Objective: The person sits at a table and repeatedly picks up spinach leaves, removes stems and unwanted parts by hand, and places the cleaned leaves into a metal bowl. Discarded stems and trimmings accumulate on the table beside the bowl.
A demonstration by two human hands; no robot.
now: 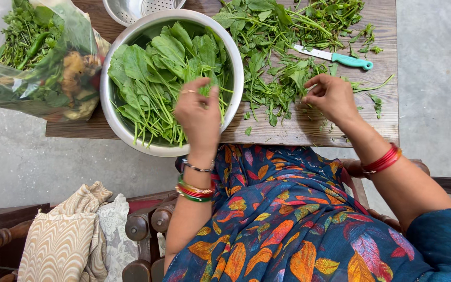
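I am resting my left grip (199, 112) loosely closed over the steel bowl's spinach leaves (157, 73) while my right grip (330, 96) is pinching loose greens (283, 78) just beneath its fingertips.

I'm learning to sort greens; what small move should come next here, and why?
Probably the right hand lifts a stem from the loose greens it touches; the left hand is already over the bowl of picked leaves.

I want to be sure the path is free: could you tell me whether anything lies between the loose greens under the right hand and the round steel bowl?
Nothing visible does: only bare wooden table separates the loose green leaves from the round steel bowl.
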